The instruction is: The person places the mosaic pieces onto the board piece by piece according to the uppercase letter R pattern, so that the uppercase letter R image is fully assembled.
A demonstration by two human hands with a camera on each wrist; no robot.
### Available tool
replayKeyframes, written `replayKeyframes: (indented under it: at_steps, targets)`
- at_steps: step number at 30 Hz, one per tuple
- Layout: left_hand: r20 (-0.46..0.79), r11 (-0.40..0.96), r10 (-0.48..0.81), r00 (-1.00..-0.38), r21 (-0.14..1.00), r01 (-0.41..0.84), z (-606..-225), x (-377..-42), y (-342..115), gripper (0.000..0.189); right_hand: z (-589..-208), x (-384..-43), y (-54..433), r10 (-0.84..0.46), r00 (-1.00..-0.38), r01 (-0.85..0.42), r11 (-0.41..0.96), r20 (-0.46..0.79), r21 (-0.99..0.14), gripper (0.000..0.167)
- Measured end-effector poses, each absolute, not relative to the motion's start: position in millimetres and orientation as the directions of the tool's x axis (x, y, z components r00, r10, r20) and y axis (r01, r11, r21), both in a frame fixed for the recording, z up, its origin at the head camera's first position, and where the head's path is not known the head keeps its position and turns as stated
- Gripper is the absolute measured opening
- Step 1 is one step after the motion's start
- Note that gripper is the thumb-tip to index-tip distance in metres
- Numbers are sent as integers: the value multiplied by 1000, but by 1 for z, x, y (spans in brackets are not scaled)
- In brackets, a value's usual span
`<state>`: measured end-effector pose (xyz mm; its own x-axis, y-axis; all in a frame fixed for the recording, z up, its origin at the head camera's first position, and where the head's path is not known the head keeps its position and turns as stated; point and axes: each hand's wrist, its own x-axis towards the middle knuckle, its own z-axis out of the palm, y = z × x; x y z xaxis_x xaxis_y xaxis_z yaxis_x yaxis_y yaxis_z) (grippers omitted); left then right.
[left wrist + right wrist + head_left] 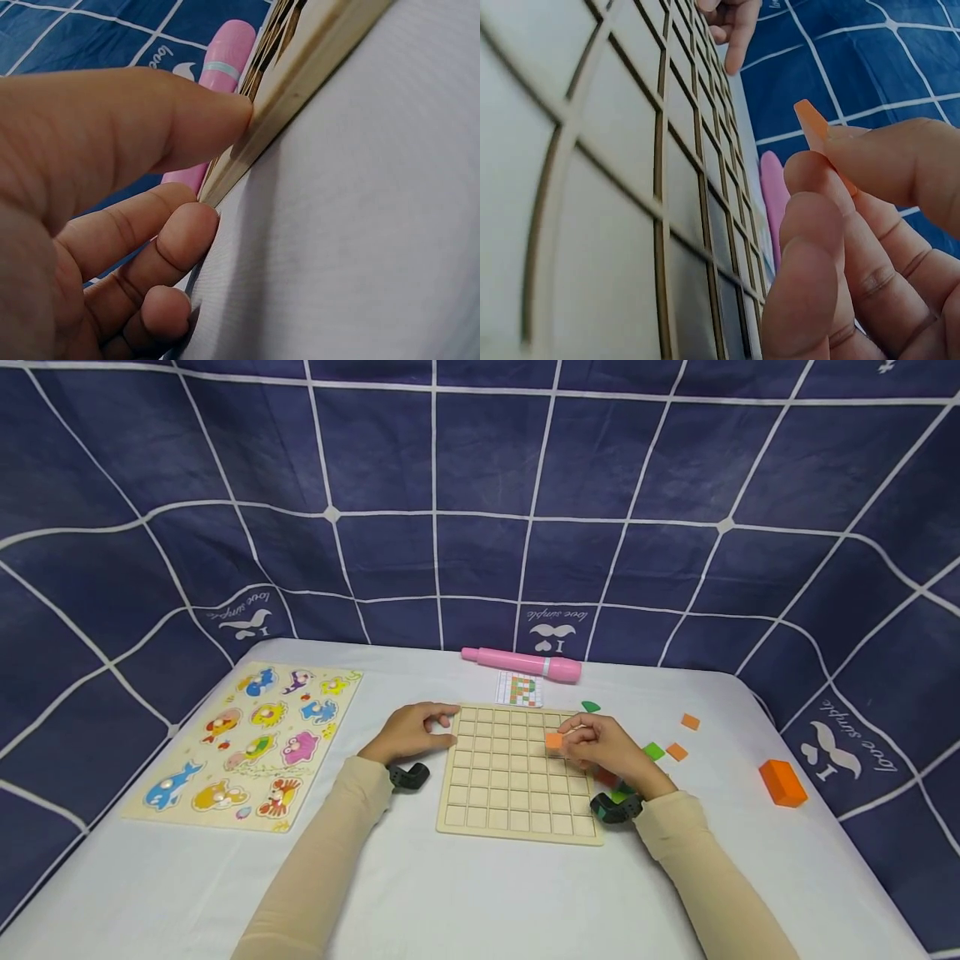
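My right hand [609, 747] pinches a thin orange square tile [553, 741] between thumb and fingertips, over the right side of a wooden grid board [444, 810]. In the right wrist view the tile [810, 124] stands tilted on edge, its lower part hidden by the fingers. The board's square cells hold no tiles in the head view. At the board's far left corner, my left hand [412, 728] grips the edge. Its thumb [202, 124] presses the side of the board, and the fingers bend around the corner below it.
Loose orange tiles [690, 722] and green tiles [654, 751] lie right of the board, some partly under my right hand. A pattern card [520, 690] and a pink pen-shaped stick [517, 661] lie behind. An orange block [783, 783] stands far right, a sea-animal puzzle [251, 777] left.
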<state>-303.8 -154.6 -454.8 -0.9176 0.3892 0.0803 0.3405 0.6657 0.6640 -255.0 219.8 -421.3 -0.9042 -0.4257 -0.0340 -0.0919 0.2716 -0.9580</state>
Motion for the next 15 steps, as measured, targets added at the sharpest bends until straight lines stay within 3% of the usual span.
replayKeyframes:
  at_steps: [15]
  targets:
    - [79, 655, 388, -918, 677, 335, -452, -302, -154, 60, -428, -271, 184, -364, -929, -37, 274, -68, -961, 31]
